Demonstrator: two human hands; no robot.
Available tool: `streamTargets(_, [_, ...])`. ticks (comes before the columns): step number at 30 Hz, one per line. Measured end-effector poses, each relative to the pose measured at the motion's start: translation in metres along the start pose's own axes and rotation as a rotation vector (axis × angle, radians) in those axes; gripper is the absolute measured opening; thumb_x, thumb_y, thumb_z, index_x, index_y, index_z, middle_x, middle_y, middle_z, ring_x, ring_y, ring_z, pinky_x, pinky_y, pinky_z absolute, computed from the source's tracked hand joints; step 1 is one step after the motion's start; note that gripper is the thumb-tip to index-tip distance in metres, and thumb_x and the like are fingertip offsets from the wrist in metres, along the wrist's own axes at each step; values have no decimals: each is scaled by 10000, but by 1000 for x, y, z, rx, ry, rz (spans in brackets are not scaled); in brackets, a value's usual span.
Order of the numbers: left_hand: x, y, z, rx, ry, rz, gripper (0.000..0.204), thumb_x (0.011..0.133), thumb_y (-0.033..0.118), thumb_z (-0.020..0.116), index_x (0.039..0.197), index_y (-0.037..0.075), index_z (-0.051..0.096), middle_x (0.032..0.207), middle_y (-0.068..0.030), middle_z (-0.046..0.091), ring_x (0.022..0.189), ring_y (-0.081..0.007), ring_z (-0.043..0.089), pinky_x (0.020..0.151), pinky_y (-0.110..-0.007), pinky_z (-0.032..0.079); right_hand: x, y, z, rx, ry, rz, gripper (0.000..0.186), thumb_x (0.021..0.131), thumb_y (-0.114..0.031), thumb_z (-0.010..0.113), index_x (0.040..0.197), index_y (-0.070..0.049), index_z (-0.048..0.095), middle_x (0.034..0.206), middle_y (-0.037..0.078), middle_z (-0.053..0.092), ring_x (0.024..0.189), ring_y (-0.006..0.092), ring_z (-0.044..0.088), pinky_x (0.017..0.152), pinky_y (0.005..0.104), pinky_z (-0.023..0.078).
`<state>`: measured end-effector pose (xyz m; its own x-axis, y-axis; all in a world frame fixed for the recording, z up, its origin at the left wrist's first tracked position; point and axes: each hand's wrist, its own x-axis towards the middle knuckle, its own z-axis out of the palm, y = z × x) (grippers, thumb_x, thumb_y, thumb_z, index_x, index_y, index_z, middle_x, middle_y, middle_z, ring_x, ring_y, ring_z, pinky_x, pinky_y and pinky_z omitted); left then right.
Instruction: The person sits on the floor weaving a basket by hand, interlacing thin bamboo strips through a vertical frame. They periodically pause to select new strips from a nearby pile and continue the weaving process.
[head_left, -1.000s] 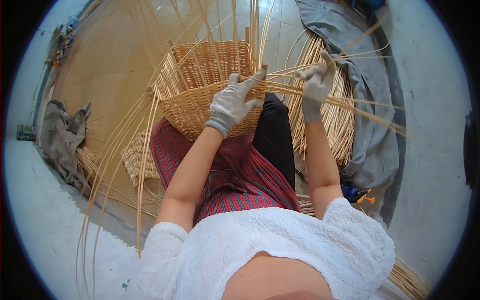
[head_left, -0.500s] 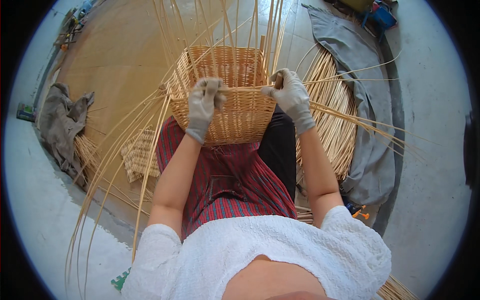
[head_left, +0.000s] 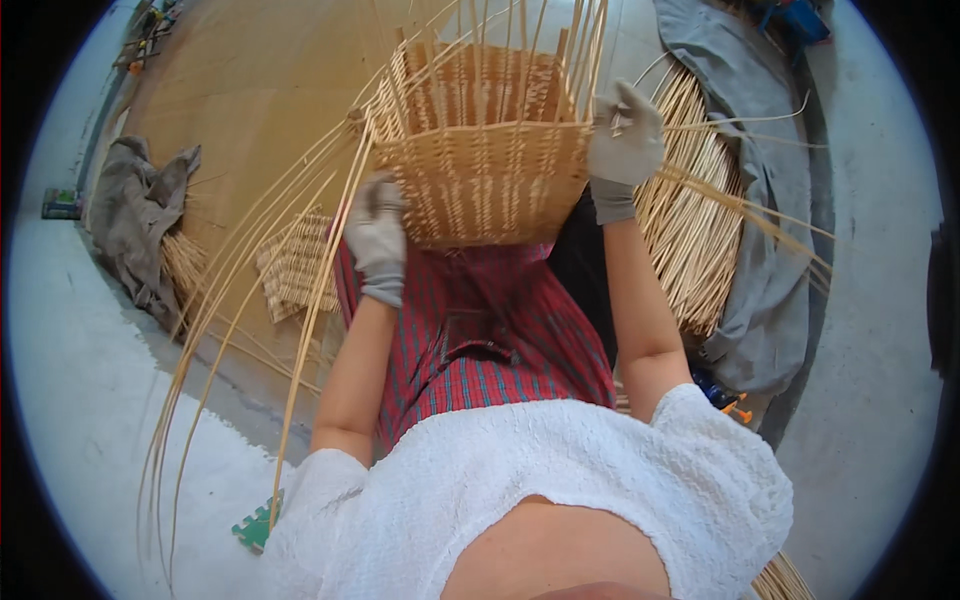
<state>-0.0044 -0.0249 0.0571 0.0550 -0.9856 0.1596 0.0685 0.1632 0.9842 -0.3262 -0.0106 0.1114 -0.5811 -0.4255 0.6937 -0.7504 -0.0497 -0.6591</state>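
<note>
A half-woven wicker basket (head_left: 485,190) rests on my lap, tilted so that its inside shows. Tall upright stakes (head_left: 480,70) rise from its walls. My left hand (head_left: 378,228), in a grey-white glove, is closed at the lower left side of the basket, its fingertips partly hidden against the weave. At the upper right corner, my right hand (head_left: 625,138), gloved too, has its fingers curled in beside the stakes; what it grips cannot be made out. Long loose canes (head_left: 285,215) fan out from the basket's left corner, and more canes (head_left: 740,207) stick out past my right wrist.
To the right lies a big bundle of canes (head_left: 695,230) on a grey cloth (head_left: 775,290). A small woven panel (head_left: 298,270) is on the floor at left, near another cane bundle (head_left: 183,262) under a dark grey cloth (head_left: 135,215). A green mat piece (head_left: 255,525) lies lower left.
My left hand has dropped from the basket's front rim to its lower left side. My right hand has risen and moved right, off the rim. The basket appears higher and further right in view.
</note>
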Motion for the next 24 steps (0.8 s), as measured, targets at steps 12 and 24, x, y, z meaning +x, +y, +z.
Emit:
streamTargets(12, [-9, 19, -90, -297, -42, -411, 484, 927, 0, 713, 1396, -25, 594, 1104, -142, 733, 932, -183, 721, 843, -281, 610, -140, -207, 17, 855, -948, -682, 220, 885, -254, 691, 1064, -129, 713, 1110, 96, 688, 1021, 300, 678, 941, 439, 531])
streamTargets(24, [9, 46, -76, -227, -238, 76, 448, 1028, 464, 627, 1126, 29, 673, 775, -27, 644, 736, -148, 662, 747, -290, 594, -35, -44, 55, 1390, -672, 548, 614, 1103, -531, 373, 821, -36, 603, 722, 25, 478, 718, 155, 565, 776, 372, 555])
